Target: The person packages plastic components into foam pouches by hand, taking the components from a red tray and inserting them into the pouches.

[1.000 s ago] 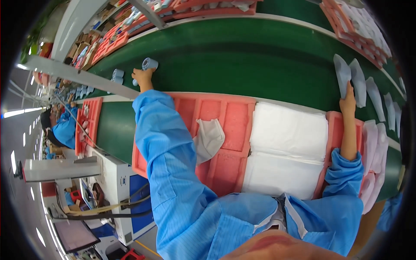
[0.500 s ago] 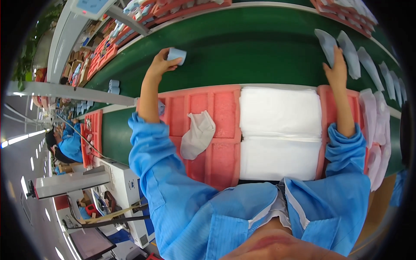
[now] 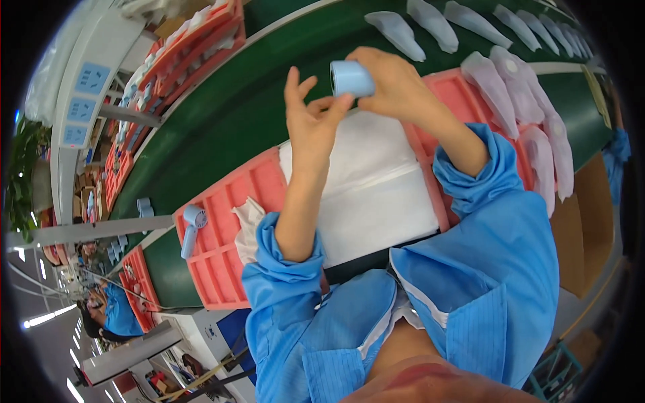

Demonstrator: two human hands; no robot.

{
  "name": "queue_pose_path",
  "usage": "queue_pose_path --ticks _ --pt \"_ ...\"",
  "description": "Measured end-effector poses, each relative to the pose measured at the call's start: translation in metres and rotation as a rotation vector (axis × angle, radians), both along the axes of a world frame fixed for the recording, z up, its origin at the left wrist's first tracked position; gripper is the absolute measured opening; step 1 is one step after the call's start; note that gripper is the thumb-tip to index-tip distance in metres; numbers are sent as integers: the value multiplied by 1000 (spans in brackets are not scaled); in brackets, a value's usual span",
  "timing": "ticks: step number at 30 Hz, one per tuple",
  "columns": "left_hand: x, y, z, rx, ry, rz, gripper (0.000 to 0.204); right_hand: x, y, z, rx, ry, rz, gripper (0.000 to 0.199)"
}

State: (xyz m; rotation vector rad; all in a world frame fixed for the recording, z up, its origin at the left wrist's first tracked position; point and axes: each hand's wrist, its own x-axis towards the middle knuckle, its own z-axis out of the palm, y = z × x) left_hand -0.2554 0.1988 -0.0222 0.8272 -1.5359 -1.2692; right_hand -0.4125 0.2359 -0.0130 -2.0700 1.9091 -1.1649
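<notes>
Over the front edge of the green belt (image 3: pixel 228 127), my right hand (image 3: pixel 393 84) grips a short light blue cylinder-shaped part (image 3: pixel 355 78) from its right side. A dark round end of this part faces left. My left hand (image 3: pixel 310 124) is just to its left with fingers spread. The left thumb tip reaches the underside of the part; whether it touches, I cannot tell. Beneath both hands lies a stack of white sheets (image 3: pixel 369 201). A light blue handheld fan (image 3: pixel 194 225) rests in the pink compartment tray (image 3: pixel 218 269) at left, with a crumpled whitish cloth (image 3: pixel 250 225) nearby.
Several pale wrapped pieces (image 3: pixel 433 27) stand in a row along the belt at upper right. More wrapped pieces (image 3: pixel 494 94) lie over a pink tray (image 3: pixel 447 87) on the right. A grey metal bar (image 3: pixel 101 228) crosses at left. Further left, a person in blue (image 3: pixel 121 309) sits.
The light blue part has passed from my left hand to my right. My right hand has left the row of wrapped pieces; both hands have come together. The view has turned.
</notes>
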Motion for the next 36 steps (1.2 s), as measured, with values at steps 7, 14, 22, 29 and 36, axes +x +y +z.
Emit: queue_pose_path --ticks 7,14,22,29,36 --pt "-26 27 -65 -451 -901 -110 26 -34 -5 7 -112 -204 -90 55" --pt "-12 11 -83 -258 -601 -205 15 -54 5 19 -59 -324 28 58" --pt "21 -16 -46 278 -23 -267 13 -80 31 37 12 -495 216 62" --pt "41 -15 -19 257 167 -200 17 -62 17 28 42 -395 331 63" --pt "38 -4 3 216 439 -124 15 -12 6 17 -62 -317 447 61"
